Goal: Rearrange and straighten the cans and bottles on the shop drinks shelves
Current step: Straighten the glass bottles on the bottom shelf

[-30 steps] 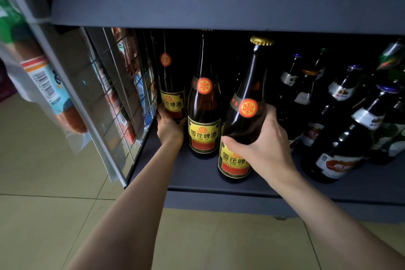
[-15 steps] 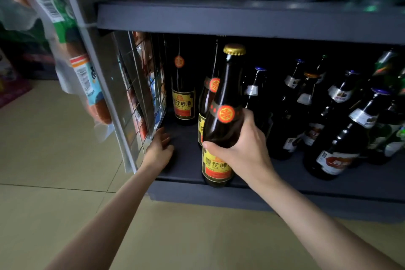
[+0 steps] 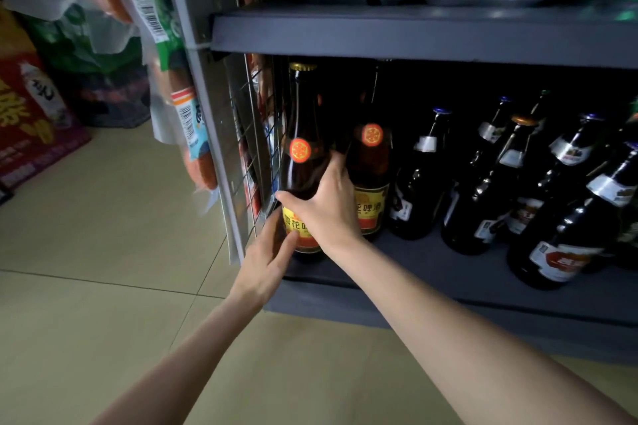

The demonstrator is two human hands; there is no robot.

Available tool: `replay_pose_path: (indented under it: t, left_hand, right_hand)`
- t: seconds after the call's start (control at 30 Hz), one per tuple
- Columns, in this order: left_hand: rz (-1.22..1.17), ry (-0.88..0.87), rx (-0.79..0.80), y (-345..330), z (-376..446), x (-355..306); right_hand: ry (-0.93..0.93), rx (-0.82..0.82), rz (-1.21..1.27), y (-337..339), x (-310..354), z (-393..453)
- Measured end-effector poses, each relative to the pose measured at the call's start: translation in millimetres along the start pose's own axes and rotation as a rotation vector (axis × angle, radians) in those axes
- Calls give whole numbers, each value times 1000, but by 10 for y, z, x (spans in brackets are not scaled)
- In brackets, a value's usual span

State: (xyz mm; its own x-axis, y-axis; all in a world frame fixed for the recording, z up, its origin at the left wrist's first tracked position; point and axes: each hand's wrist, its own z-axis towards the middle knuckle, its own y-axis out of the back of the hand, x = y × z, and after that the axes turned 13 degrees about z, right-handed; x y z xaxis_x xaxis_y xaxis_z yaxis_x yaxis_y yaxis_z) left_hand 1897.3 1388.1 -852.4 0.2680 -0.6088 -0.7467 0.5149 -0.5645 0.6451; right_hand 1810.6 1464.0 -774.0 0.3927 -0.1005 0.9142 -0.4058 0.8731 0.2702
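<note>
Down at the bottom shelf [image 3: 431,272], a dark grey board near the tiled floor, the person has both hands on one tall brown glass bottle with a gold cap and a yellow-and-red label [image 3: 303,162]. It stands at the far left front corner, just beside the wire mesh side panel [image 3: 257,148], its long axis close to upright with the neck leaning slightly away from them. The right hand [image 3: 328,207] is wrapped around the bottle's belly from the right, fingers curled firmly about the glass, thumb across the front; this is the hand doing the carrying. The left hand [image 3: 269,259] comes up from below and left, fingers half open, thumb pressed flat on the label (more a steadying touch than a grip). A second brown bottle with the same label [image 3: 371,179] stands just to the right, a little further back, and darker bottles with silver neck foil [image 3: 518,183] crowd the rest of the shelf. I'd judge the next move is settling the base square against the panel, label forward.
</note>
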Motion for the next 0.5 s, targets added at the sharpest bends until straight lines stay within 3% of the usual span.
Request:
replay_pose_path:
  t: [0.2,0.3,0.37,0.5]
  left_hand:
    - [39,100,-162,-351,76,-122]
    - [52,113,-228,-385,140,-81]
    - [47,96,-230,-380,205,-76]
    - [43,81,-241,-390,330,-72]
  right_hand:
    - [34,63,-82,228,54,-40]
    - [183,-91,-109,608,-122,-238]
    - [71,-150,-146,785,-331,-308]
    - [-197,-86,-184,741,-631,-290]
